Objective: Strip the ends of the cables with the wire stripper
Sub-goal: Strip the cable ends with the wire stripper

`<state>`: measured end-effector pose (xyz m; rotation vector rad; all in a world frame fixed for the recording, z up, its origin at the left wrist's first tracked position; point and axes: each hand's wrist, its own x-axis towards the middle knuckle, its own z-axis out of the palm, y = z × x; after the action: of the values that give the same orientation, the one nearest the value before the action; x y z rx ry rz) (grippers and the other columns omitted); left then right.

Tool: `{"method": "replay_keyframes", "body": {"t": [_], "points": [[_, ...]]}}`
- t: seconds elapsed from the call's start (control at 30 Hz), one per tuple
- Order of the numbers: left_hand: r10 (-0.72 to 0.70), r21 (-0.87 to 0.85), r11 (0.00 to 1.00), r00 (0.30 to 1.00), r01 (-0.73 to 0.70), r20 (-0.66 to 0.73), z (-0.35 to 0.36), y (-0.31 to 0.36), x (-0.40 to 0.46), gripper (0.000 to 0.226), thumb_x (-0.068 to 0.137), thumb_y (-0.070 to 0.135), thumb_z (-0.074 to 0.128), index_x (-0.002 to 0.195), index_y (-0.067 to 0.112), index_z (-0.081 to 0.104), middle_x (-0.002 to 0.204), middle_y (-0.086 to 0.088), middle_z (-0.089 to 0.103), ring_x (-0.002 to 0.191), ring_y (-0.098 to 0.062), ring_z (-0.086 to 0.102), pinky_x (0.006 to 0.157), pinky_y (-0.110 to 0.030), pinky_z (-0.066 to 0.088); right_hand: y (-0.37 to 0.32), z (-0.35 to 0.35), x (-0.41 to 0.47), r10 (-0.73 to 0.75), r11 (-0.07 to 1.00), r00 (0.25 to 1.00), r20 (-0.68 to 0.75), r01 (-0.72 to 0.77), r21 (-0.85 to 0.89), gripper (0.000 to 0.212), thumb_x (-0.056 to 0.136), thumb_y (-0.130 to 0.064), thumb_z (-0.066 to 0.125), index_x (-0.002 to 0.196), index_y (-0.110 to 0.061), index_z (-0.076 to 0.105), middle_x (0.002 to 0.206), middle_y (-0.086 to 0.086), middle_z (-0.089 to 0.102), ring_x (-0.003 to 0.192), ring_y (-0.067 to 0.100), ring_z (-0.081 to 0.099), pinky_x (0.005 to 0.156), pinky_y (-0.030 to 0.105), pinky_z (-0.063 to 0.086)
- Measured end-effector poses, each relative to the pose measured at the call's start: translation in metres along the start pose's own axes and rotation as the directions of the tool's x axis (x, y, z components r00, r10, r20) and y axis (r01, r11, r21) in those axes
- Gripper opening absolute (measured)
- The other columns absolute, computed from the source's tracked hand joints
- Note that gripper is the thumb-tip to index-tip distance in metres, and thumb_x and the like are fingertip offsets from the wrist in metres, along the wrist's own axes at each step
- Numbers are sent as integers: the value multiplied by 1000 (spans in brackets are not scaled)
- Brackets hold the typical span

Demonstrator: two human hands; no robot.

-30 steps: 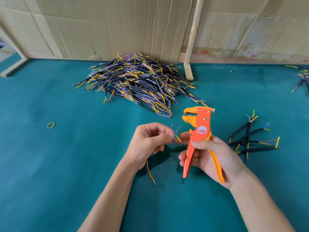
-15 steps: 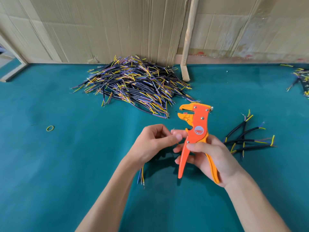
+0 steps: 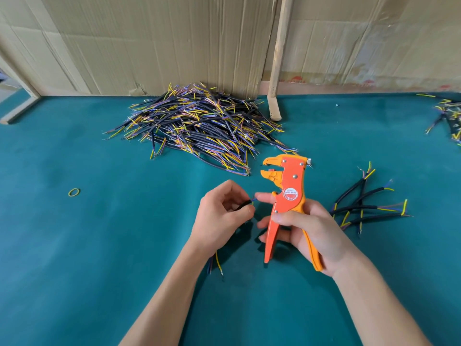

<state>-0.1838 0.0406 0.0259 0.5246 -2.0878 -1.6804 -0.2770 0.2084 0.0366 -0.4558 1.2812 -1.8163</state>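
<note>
From the head view, the only one we have, we judge the job to be well short of finished: in the upper middle of the frame a large pile of cables lies against the cardboard wall, while at the right of centre only a small group of cables lies apart, fanned out on the green table. We take that small group to be the finished ones and the big pile to be what is left, though both show bare-looking coloured ends and we cannot tell stripped from unstripped at this size. In the centre of the frame our left hand pinches one black cable, its coloured ends pointing right toward the tool and its other end hanging out below the wrist. Our right hand is wrapped round the handles of the orange wire stripper, held upright with the head pointing left and its jaws apart, with nothing between them; the cable end sits below the jaws, not yet fed in. More cables lie at the right edge, and a small yellow ring lies at the left. We see no bin, tray or box: everything rests loose on the table.
</note>
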Motion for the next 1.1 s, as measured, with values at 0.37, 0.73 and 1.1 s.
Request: {"method": "replay_keyframes", "body": {"t": [0.37, 0.73, 1.1], "points": [[-59, -157, 986, 998, 58, 0, -5, -6, -1, 12, 80, -1, 75, 81, 10, 70, 68, -7, 71, 60, -21, 69, 61, -26, 55, -1, -1, -1, 38, 999, 999, 25, -38, -2, 43, 71, -17, 79, 110, -1, 76, 130, 14, 69, 88, 35, 70, 73, 46, 60], [58, 6, 998, 996, -59, 61, -2, -1, -3, 42, 87, -9, 63, 110, 23, 77, 79, 0, 60, 60, -24, 68, 64, -30, 57, -1, 1, 0, 77, 997, 997, -4, -77, -21, 44, 71, -18, 81, 112, -3, 76, 118, 41, 60, 85, 39, 69, 73, 48, 59], [88, 232, 970, 994, -72, -58, 3, 0, -4, 20, 84, 6, 72, 93, 23, 80, 92, 6, 64, 76, -12, 69, 73, -33, 58, -3, 5, -1, 67, 998, 997, -23, -68, -15, 46, 69, -18, 81, 112, -4, 76, 107, 44, 60, 83, 36, 68, 75, 48, 59]]}}
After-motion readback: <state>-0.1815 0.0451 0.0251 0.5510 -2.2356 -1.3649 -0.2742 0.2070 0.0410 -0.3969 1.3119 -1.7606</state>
